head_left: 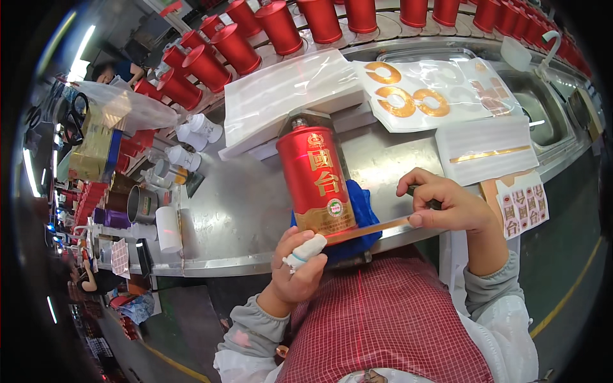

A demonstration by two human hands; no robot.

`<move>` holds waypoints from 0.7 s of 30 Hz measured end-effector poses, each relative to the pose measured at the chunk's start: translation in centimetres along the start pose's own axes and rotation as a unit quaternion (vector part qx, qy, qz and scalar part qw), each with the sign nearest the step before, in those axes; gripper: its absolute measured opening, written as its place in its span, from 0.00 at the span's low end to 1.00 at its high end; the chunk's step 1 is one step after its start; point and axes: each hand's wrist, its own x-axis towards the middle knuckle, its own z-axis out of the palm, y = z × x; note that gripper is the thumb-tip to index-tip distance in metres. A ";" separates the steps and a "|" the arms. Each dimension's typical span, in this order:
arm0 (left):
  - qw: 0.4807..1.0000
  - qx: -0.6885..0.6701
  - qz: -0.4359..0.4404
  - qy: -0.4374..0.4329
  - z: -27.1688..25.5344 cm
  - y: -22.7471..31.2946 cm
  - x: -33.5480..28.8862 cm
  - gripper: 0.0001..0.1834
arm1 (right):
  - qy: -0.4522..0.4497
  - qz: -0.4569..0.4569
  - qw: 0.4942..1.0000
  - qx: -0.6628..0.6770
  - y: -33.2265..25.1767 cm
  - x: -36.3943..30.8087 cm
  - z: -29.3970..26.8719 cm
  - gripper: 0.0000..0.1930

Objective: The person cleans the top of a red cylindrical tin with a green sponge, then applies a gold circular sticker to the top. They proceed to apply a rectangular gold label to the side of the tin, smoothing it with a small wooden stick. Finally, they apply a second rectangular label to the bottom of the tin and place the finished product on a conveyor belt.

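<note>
A red bottle [314, 169] with gold lettering and a gold lower band lies on its side on a blue cloth [364, 207], its base toward me. A narrow gold strip [377, 228] stretches along the base and out to the right. My left hand [297, 268] is closed at the strip's left end, against the bottle's lower edge. One of its fingers has a white wrapping [305, 252]. My right hand [450, 203] pinches the strip's right end between thumb and finger. Something dark, too hidden to name, shows under its curled fingers.
Beyond the bottle lie white foam sheets [294, 83] and a sheet of gold ring stickers [408, 73]. At right are a white pad with a gold strip [488, 153], a lettered sticker sheet [523, 203] and a sink [543, 108]. Red bottles [278, 29] line the conveyor. A paper roll [168, 228] stands left.
</note>
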 end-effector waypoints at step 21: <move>0.995 -0.047 -0.076 0.033 0.6 -0.5 -1.1 0.17 | 0.015 0.010 1.000 0.010 1.6 0.1 0.5 0.13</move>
